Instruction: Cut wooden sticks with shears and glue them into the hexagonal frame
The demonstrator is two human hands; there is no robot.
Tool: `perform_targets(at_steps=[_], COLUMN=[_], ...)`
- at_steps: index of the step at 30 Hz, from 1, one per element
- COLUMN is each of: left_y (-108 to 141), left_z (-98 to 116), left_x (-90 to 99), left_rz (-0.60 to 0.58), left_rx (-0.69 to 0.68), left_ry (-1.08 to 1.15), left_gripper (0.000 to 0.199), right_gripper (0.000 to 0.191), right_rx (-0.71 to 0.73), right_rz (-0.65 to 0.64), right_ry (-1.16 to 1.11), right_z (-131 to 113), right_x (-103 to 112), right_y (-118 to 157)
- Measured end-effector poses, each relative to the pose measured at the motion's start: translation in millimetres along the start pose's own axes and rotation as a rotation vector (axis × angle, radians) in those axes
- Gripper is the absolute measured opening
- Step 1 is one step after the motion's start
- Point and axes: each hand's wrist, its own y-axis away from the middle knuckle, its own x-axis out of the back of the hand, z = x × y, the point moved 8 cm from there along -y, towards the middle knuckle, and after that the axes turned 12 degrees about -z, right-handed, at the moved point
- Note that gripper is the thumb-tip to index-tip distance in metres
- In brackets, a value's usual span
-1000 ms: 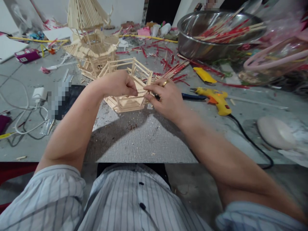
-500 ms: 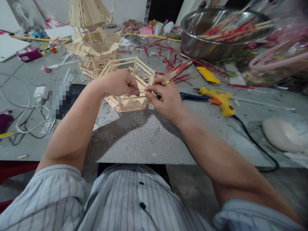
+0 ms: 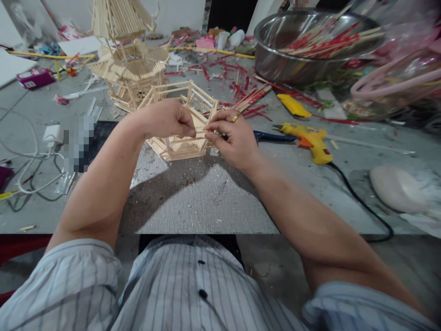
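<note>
The right hand (image 3: 236, 140) pinched a thin stick (image 3: 200, 131) between thumb and forefinger; the left hand (image 3: 169, 119), fingertips pressed together, seemed to pinch it just beside, probably so that neither end could swing. The stick ran along the near upper edge of the stick frame (image 3: 182, 149), which sat on the worktop (image 3: 206, 197) between the forearms, where both hands reached it easily. Just behind it stood a roofed stick tower (image 3: 134, 71), perhaps set back to leave elbow room. To the right lay the glue gun (image 3: 312, 140), nozzle towards the frame and handle towards the person, presumably for easy grabbing. Farther back, a metal bowl (image 3: 292, 66) held red-and-pale sticks (image 3: 320, 46), its wall likely keeping them gathered.
</note>
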Motion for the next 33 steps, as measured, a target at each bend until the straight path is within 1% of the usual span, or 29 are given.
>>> perform_targets(at_steps=[8, 17, 22, 28, 31, 33], left_y=[1.9, 1.5, 4.5, 21.0, 31.3, 40.4], left_z=[-0.1, 1.9, 6.0, 11.5, 10.7, 11.0], left_x=[0.1, 0.3, 2.1, 15.8, 21.7, 25.0], left_rz=[-0.015, -0.001, -0.015, 0.083, 0.138, 0.199], left_rx=[0.060, 0.008, 0.063, 0.104, 0.123, 0.133], left_ry=[-0.001, -0.012, 0.004, -0.007, -0.033, -0.052], left_gripper=[0.036, 0.034, 0.034, 0.035, 0.033, 0.029], right_gripper=[0.026, 0.033, 0.028, 0.027, 0.028, 0.027], right_rx=[-0.003, -0.011, -0.021, -0.043, -0.031, -0.031], right_rz=[-0.007, -0.021, -0.010, -0.021, 0.001, 0.007], right_ry=[0.001, 0.027, 0.020, 0.015, 0.017, 0.030], right_z=[0.2, 2.5, 1.2, 3.1, 3.2, 2.9], right_x=[1.1, -0.6, 0.7, 3.0, 6.4, 8.3], right_y=[1.4, 1.8, 2.9, 5.0, 6.7, 8.3])
